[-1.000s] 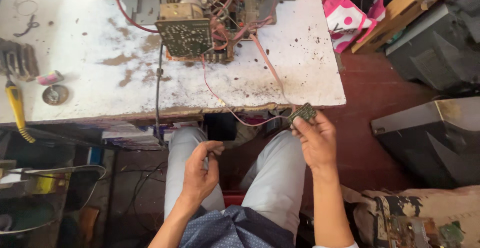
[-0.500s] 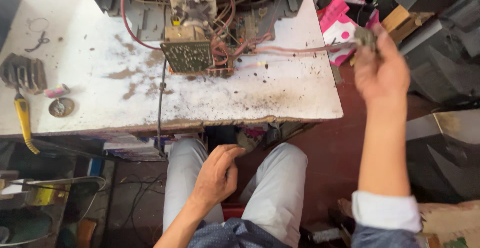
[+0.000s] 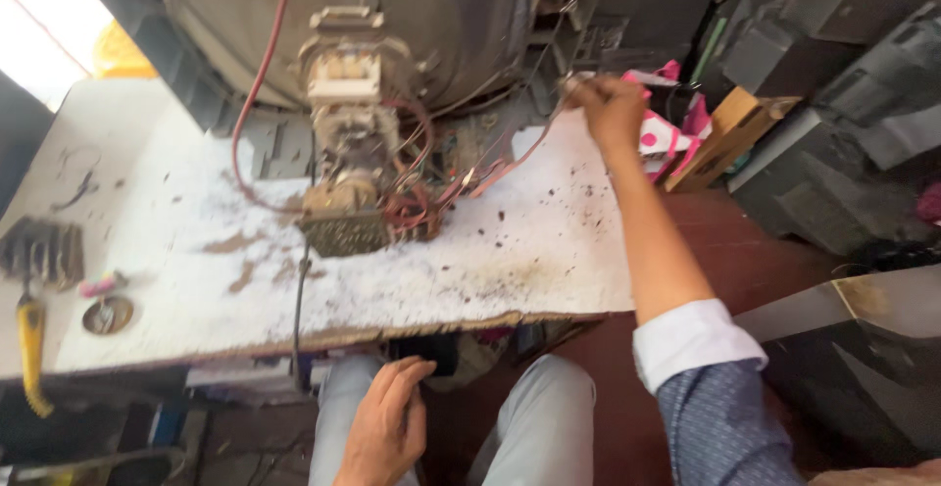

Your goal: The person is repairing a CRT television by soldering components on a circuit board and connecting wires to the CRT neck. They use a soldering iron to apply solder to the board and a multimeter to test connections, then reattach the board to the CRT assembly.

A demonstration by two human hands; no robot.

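My right hand (image 3: pixel 610 106) reaches out over the far right corner of the white, stained worktable (image 3: pixel 549 251). It grips a small part on the end of reddish wires (image 3: pixel 510 158) that run back to the picture tube assembly (image 3: pixel 353 84) standing on the table. The part itself is mostly hidden by my fingers. A small circuit board (image 3: pixel 343 231) sits at the neck of the tube with coils of red wire beside it. My left hand (image 3: pixel 384 427) rests on my left thigh below the table edge, fingers loosely apart, holding nothing.
On the table's left lie a yellow-handled tool (image 3: pixel 31 344), a dark ribbed block (image 3: pixel 39 251), a round metal disc (image 3: pixel 108 315) and a small pink piece (image 3: pixel 98 285). Dark casings (image 3: pixel 833 74), a pink packet (image 3: pixel 676 133) and a wooden piece (image 3: pixel 720 133) crowd the right.
My right hand has risen from lap level and swung forward over the table's far right corner, pulling the wired part with it. The view tilted up toward the tube. My left hand stayed on my thigh.
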